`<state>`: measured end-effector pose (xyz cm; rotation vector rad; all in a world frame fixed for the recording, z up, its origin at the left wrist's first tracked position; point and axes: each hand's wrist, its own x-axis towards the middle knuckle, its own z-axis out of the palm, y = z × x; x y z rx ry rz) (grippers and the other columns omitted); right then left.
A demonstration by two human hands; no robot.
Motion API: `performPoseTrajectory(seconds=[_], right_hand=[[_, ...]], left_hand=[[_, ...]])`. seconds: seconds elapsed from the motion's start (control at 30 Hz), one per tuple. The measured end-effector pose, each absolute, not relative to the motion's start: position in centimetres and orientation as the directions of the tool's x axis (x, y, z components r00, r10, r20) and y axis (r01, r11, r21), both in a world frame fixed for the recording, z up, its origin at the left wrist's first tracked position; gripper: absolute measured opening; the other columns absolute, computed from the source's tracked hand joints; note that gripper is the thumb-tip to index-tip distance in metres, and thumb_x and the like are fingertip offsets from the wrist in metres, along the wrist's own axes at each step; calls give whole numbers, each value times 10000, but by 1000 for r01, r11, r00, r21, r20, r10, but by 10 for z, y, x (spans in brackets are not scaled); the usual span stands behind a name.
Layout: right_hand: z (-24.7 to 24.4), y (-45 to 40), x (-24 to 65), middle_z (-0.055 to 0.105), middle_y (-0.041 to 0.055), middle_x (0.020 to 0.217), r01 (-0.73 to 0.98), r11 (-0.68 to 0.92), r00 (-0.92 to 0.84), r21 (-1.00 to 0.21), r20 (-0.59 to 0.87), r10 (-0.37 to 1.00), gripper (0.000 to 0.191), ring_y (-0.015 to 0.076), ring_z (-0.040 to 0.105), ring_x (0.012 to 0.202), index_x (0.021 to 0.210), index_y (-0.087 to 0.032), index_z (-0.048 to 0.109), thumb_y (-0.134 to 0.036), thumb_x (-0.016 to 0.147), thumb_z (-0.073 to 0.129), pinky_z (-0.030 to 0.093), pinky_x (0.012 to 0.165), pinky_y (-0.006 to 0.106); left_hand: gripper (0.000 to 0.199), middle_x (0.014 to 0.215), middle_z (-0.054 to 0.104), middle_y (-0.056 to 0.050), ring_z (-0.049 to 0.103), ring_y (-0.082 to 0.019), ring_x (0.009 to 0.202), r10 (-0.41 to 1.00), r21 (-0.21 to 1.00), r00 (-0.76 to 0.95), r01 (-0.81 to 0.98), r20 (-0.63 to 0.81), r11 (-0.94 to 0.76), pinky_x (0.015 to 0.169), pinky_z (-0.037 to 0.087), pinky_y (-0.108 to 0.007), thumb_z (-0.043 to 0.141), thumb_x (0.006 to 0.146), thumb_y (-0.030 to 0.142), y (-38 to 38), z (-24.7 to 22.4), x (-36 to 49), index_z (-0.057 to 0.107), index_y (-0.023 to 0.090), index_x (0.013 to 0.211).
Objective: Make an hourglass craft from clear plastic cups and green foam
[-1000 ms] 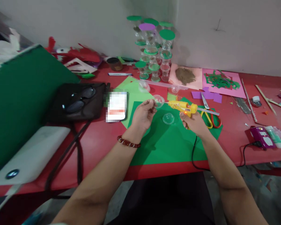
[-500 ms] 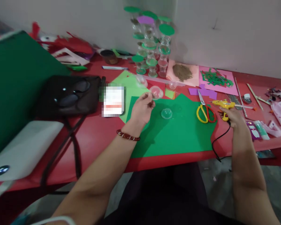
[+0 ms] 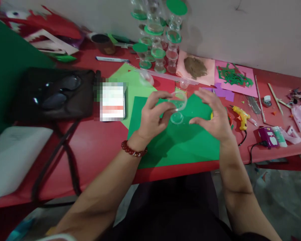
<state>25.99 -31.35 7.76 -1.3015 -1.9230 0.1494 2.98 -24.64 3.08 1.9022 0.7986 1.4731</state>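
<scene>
Between the thumb and fingers of my left hand is a clear plastic cup, its round rim tilted toward the right. My right hand is beside it, thumb and fingers spread apart with nothing in them. Below the held cup, a second clear plastic cup sits on the green sheet. Scissors with yellow and red handles lie partly hidden behind my right hand. To the right of that hand, a yellow glue gun rests on the red table.
Stacked clear cups with green discs stand against the wall. Brown grains and green paper shreds lie on pink sheets. At the left are a dark bag, a phone and a white case.
My right hand has let go of the glue gun, now lying on the table, and moved left toward the held cup. My left hand has turned the cup. The view has shifted slightly.
</scene>
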Motion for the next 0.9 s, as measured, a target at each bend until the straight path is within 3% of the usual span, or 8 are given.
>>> performPoseTrajectory(seconds=[0.1, 0.17, 0.27, 0.37, 0.5, 0.6, 0.73, 0.9], right_hand=[[70, -305, 238, 693, 66, 1457, 644, 645, -303, -412, 636, 710, 340, 278, 669, 1344, 1247, -322, 732, -469, 944, 780, 578, 1106, 498], [60, -305, 237, 751, 71, 1363, 598, 703, -297, -385, 708, 640, 160, 247, 741, 1225, 1119, -288, 764, -354, 973, 762, 624, 1038, 451], [45, -307, 240, 776, 96, 1322, 577, 687, -231, -442, 718, 656, 57, 230, 794, 1105, 1021, -251, 769, -284, 979, 750, 672, 940, 400], [38, -311, 238, 775, 99, 1331, 594, 643, -200, -484, 685, 700, 71, 240, 805, 1085, 984, -254, 773, -300, 997, 720, 692, 916, 410], [36, -314, 233, 778, 87, 1324, 590, 600, -138, -541, 664, 735, 96, 246, 791, 1150, 1059, -275, 780, -247, 977, 739, 691, 949, 405], [35, -315, 231, 764, 78, 1351, 576, 555, -121, -600, 609, 784, 167, 255, 775, 1200, 1124, -291, 777, -230, 974, 735, 680, 999, 423], [32, -314, 229, 773, 76, 1334, 607, 505, -109, -614, 566, 817, 121, 253, 786, 1175, 1100, -288, 768, -265, 994, 713, 692, 985, 418], [32, -314, 227, 776, 72, 1336, 600, 498, -111, -625, 552, 826, 105, 236, 799, 1141, 1080, -278, 759, -240, 990, 721, 693, 980, 386]], left_hand=[[190, 1051, 733, -93, 673, -296, 1073, 705, 727, 321, 65, 633, -683, 1048, 521, -522, 840, 837, 408, -249, 30, 25, 733, 259, 786], [144, 1031, 748, -89, 695, -295, 1052, 657, 691, 363, 48, 661, -721, 1015, 547, -525, 837, 838, 369, -250, 29, 24, 747, 266, 791], [37, 1114, 755, -84, 718, -273, 1050, 620, 651, 372, 56, 690, -757, 963, 602, -482, 814, 854, 281, -251, 27, 24, 777, 281, 852], [96, 1241, 732, -86, 727, -244, 1046, 635, 662, 327, 37, 700, -749, 916, 648, -414, 810, 863, 268, -252, 28, 22, 796, 311, 947], [128, 1198, 761, -55, 733, -221, 1002, 672, 688, 343, 92, 656, -720, 862, 666, -366, 815, 857, 259, -249, 29, 18, 798, 341, 954], [83, 1143, 787, -39, 739, -225, 981, 748, 769, 368, 124, 552, -628, 886, 659, -374, 829, 847, 281, -247, 31, 15, 803, 348, 891], [41, 1073, 809, -39, 752, -250, 964, 831, 855, 392, 175, 394, -488, 911, 651, -420, 846, 831, 331, -247, 35, 13, 809, 347, 838], [119, 1125, 822, -19, 770, -234, 960, 798, 811, 424, 207, 429, -547, 901, 646, -402, 813, 855, 250, -247, 37, 12, 818, 365, 885]])
